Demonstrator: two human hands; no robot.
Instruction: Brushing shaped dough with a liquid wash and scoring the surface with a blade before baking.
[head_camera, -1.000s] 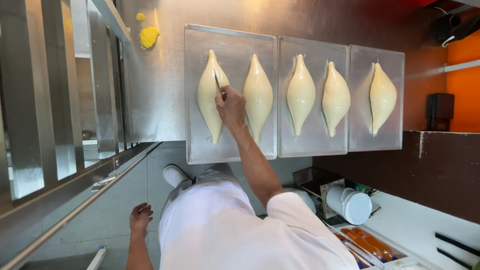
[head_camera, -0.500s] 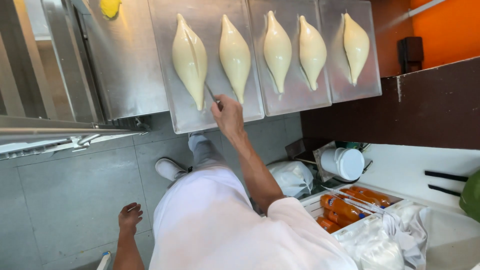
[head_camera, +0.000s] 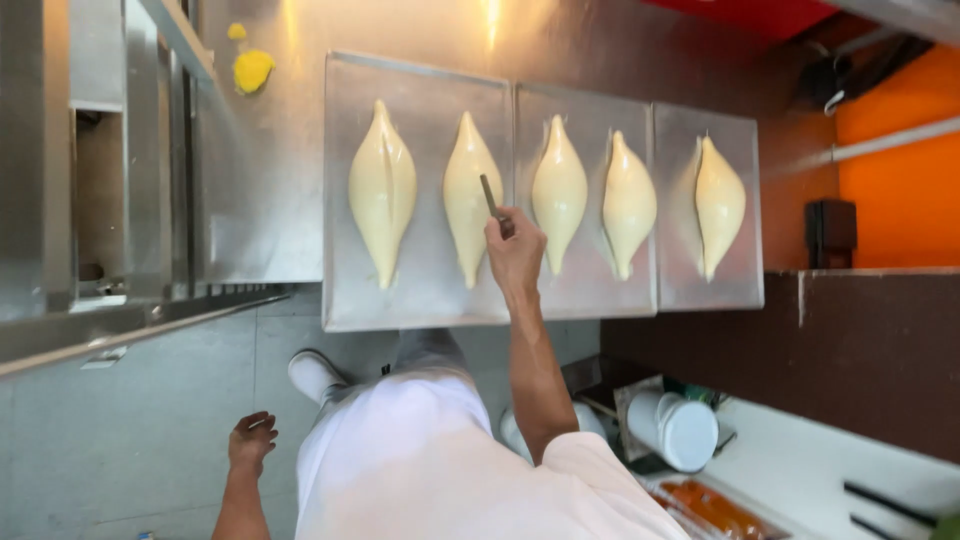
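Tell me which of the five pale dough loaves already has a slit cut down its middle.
The leftmost pale pointed dough loaf on the left metal tray; the others look smooth.

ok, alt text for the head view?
Right hand holds a thin blade over the second of five pointed dough loaves on three metal trays. Left hand hangs empty by the white apron.
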